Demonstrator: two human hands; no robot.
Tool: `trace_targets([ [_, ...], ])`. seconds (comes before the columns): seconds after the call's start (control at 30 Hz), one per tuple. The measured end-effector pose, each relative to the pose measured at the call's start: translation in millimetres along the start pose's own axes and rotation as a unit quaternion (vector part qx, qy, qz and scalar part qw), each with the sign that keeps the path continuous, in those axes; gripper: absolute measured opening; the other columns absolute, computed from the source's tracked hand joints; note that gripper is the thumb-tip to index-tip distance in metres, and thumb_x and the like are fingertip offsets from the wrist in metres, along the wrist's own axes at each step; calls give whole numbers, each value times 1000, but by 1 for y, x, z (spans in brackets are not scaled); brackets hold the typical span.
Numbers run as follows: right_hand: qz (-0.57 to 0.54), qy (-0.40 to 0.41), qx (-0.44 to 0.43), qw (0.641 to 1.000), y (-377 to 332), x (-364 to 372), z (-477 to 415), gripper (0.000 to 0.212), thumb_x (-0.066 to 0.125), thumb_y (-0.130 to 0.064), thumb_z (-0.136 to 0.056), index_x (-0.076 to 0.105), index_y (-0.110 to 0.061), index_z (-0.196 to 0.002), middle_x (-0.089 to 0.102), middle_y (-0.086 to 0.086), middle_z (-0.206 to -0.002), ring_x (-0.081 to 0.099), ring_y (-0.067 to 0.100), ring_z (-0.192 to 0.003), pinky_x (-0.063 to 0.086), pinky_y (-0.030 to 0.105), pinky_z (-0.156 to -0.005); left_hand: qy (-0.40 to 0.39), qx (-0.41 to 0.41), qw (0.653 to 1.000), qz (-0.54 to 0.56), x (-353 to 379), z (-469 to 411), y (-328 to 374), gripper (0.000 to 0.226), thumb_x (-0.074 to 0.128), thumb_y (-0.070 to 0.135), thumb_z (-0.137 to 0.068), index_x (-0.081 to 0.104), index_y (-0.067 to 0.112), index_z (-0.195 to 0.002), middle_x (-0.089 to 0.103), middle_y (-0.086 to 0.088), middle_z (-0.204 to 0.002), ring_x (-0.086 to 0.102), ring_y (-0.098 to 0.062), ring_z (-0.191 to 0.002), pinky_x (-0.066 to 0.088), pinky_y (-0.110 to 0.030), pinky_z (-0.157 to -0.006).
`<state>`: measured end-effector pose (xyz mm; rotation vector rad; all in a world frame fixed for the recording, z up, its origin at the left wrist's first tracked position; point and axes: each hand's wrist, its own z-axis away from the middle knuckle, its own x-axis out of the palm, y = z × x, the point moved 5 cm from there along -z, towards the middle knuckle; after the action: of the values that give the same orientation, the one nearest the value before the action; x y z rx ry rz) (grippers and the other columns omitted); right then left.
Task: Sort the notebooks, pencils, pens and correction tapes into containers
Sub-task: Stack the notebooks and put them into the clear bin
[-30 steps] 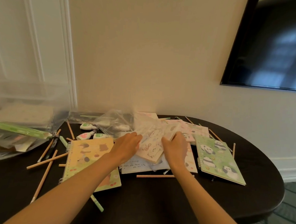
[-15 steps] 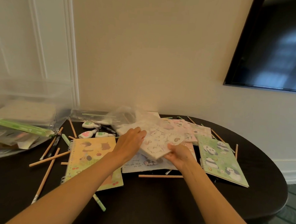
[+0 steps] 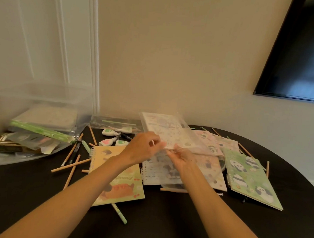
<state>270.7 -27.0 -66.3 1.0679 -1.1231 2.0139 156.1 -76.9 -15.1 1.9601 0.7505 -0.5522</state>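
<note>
We take the yellow notebook [image 3: 116,176] as our mark. It lies flat on the dark surface [image 3: 165,226] with its spiral edge to the left. Above its far right corner, held clear of the pile, is the sleeved notebook [image 3: 167,131], tilted with its far edge higher. Our left grip [image 3: 143,148] pinches its near edge with curled fingers. Our right grip [image 3: 182,159], just right of that, pinches the same near edge from below. Both are smeared by motion, so we cannot tell which fingers touch the clear sleeve.

Right of the yellow notebook lies a white spiral notebook [image 3: 155,174], partly covered by our right forearm. Beyond that is the panda notebook [image 3: 249,176], whose right corner stops short of the surface's rounded rim. Nearer to us than the yellow notebook runs a broad bare band of surface, crossed by our forearms. A green pen [image 3: 120,214] pokes out from under the yellow notebook's near edge.

Left of the yellow notebook, pencils [image 3: 71,166] lie scattered. Beyond its far edge sit three correction tapes [image 3: 121,143], and further back a clear pouch [image 3: 116,125]. Far to its left stands a clear container [image 3: 44,102], cut off by the frame, its contents hazy behind the plastic.
</note>
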Motion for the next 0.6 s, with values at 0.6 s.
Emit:
trace_targets([
  [0.6, 30, 0, 28, 999, 113, 36, -41, 45, 31, 7, -98, 39, -9, -139, 45, 19, -140, 42, 36, -129, 37, 51, -101, 76, -446, 872, 189, -35, 20, -125, 40, 38, 29, -100, 41, 5, -132, 57, -16, -122, 59, -32, -101, 48, -32, -68],
])
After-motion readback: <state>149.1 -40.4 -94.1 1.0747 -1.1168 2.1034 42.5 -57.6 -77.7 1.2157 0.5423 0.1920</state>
